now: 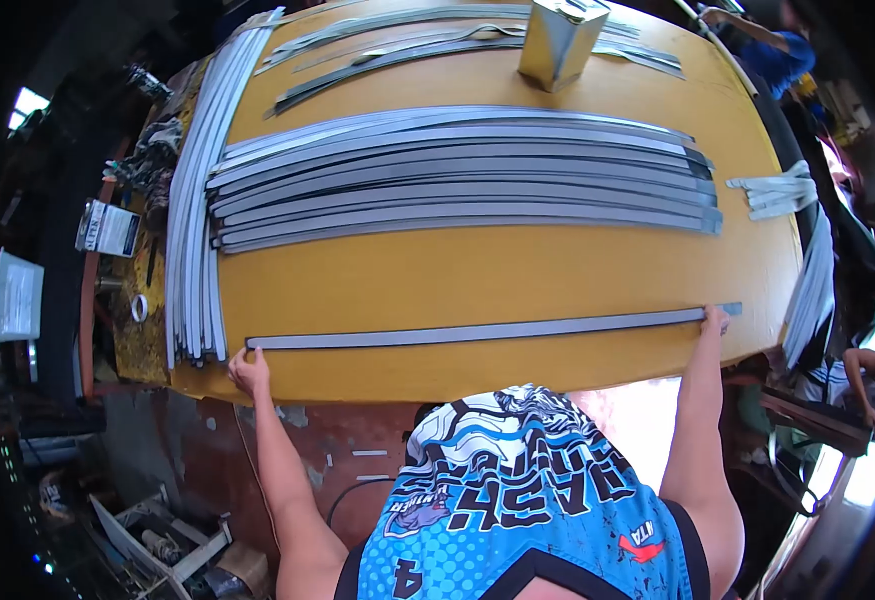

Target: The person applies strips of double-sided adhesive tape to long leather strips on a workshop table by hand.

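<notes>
Left hand [248,370] pressed on near end of grey strip [477,330], right hand [714,320] on far end; finger spread unclear, grip underneath hidden by table [477,280] edge.

A square metal can [560,40] is stood at the far side of the yellow-brown table [477,275]. A bundle of long grey strips [457,175] is laid across the middle of the table, and more strips [197,200] are stacked along its left edge. A short bundle of pale strips [779,192] is seen at the right edge. A person in a blue sleeve [779,52] is seen beyond the far corner.
</notes>
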The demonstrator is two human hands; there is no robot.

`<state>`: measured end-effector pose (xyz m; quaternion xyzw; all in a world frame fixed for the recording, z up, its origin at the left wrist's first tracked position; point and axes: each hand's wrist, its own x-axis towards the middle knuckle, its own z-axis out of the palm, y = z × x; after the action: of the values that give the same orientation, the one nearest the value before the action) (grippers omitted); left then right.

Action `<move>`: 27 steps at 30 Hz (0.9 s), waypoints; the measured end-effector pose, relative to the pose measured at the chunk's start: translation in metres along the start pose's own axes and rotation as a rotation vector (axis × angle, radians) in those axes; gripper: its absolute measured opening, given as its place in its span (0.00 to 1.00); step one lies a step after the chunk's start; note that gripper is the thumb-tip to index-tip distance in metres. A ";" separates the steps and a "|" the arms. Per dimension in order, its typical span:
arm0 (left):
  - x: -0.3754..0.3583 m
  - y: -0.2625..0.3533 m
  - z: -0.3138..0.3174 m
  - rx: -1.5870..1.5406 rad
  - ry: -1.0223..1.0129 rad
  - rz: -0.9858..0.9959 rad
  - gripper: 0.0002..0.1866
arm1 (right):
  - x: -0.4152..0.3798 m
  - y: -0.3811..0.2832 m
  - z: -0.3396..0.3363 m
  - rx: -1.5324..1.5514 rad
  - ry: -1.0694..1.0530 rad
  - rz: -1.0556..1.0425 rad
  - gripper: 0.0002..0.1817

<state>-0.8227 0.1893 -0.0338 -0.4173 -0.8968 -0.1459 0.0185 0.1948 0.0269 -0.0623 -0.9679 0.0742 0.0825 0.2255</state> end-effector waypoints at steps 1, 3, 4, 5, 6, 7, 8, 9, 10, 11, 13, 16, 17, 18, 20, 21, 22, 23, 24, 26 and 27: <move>0.009 -0.008 0.007 -0.056 0.005 -0.014 0.21 | 0.025 0.007 0.014 0.147 0.012 0.049 0.22; 0.029 -0.029 0.030 -0.486 -0.079 -0.123 0.16 | 0.035 0.012 0.020 0.333 -0.035 0.137 0.17; 0.031 -0.029 0.029 -0.797 -0.136 -0.237 0.13 | 0.040 0.015 0.021 0.399 -0.090 0.171 0.15; 0.031 -0.031 0.029 -1.089 -0.253 -0.358 0.10 | 0.044 0.018 0.021 0.457 -0.150 0.197 0.12; 0.027 -0.022 0.019 -1.381 -0.360 -0.476 0.08 | 0.049 0.020 0.021 0.520 -0.220 0.217 0.10; 0.020 -0.018 0.012 -1.409 -0.417 -0.481 0.06 | 0.055 0.021 0.020 0.581 -0.301 0.234 0.08; 0.020 -0.020 0.012 -1.349 -0.570 -0.551 0.08 | 0.060 0.019 0.018 0.627 -0.388 0.237 0.06; 0.013 -0.010 0.005 -1.299 -0.615 -0.597 0.10 | 0.066 0.020 0.014 0.685 -0.469 0.228 0.05; 0.006 0.003 -0.001 -1.246 -0.666 -0.640 0.12 | 0.076 0.021 0.010 0.730 -0.545 0.210 0.05; 0.007 0.012 -0.004 -1.248 -0.656 -0.642 0.12 | 0.080 0.019 0.003 0.774 -0.622 0.194 0.05; 0.015 0.025 -0.003 -1.296 -0.595 -0.701 0.14 | 0.073 0.004 -0.012 0.918 -0.718 0.109 0.07; 0.059 0.046 -0.004 -1.419 -0.570 -0.633 0.13 | 0.055 -0.050 -0.034 1.007 -0.624 -0.013 0.05; 0.078 0.052 -0.004 -1.522 -0.573 -0.632 0.13 | 0.050 -0.070 -0.040 1.026 -0.602 -0.050 0.05; 0.092 0.068 -0.015 -1.574 -0.550 -0.625 0.12 | 0.040 -0.089 -0.047 1.040 -0.631 -0.102 0.04; 0.123 0.093 -0.029 -1.683 -0.554 -0.541 0.13 | 0.019 -0.127 -0.058 1.060 -0.731 -0.210 0.06; 0.145 0.097 -0.025 -1.699 -0.562 -0.544 0.13 | 0.014 -0.143 -0.059 1.053 -0.789 -0.269 0.07; 0.167 0.099 -0.020 -1.753 -0.582 -0.493 0.14 | 0.011 -0.156 -0.061 1.045 -0.837 -0.325 0.08; 0.178 0.111 -0.028 -1.721 -0.570 -0.483 0.15 | 0.015 -0.167 -0.058 1.062 -0.873 -0.340 0.09; 0.195 0.116 -0.025 -1.713 -0.559 -0.419 0.15 | -0.012 -0.184 -0.058 1.143 -0.824 -0.302 0.09; 0.219 0.127 -0.015 -1.724 -0.544 -0.458 0.16 | -0.003 -0.196 -0.050 1.104 -0.896 -0.344 0.08; 0.230 0.127 -0.006 -1.713 -0.543 -0.463 0.18 | -0.017 -0.202 -0.047 1.107 -0.859 -0.346 0.07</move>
<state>-0.8769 0.4360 0.0392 -0.1190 -0.5176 -0.6559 -0.5364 0.2205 0.1868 0.0678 -0.5918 -0.1444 0.3690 0.7020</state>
